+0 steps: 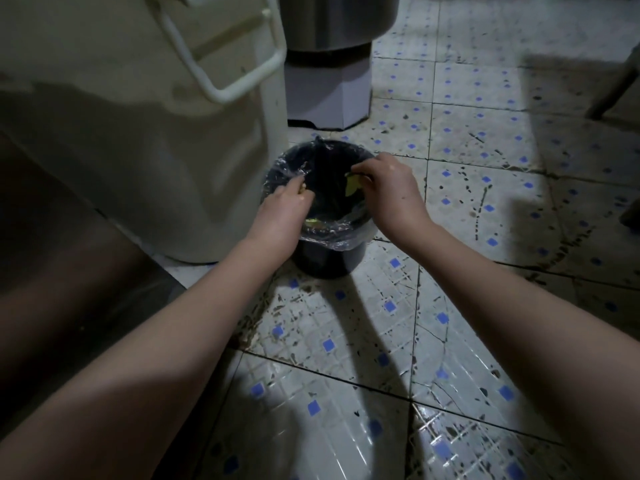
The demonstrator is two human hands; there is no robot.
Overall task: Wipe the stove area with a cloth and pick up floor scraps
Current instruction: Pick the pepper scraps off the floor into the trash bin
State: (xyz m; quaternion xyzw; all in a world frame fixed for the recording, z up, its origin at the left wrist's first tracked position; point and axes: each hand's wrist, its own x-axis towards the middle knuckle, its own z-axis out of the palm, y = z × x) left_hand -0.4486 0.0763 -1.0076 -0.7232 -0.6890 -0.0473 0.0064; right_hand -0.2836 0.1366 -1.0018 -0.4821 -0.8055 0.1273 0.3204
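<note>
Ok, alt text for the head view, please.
Two hands reach over a small black bin lined with clear plastic: the right hand pinches a yellow-green scrap, the left hand a smaller bit. The bin stands on blue-dotted floor tiles beside a cream appliance.

No readable text, labels or numbers anywhere.

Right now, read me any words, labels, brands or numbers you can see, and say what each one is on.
None readable. The cream container, the black bin, the metal drum and the floor tiles show no lettering; the tiles carry only blue squares. The leaf scrap in the right hand is plain. The view is dim and blurred, so small print could be missed.
</note>
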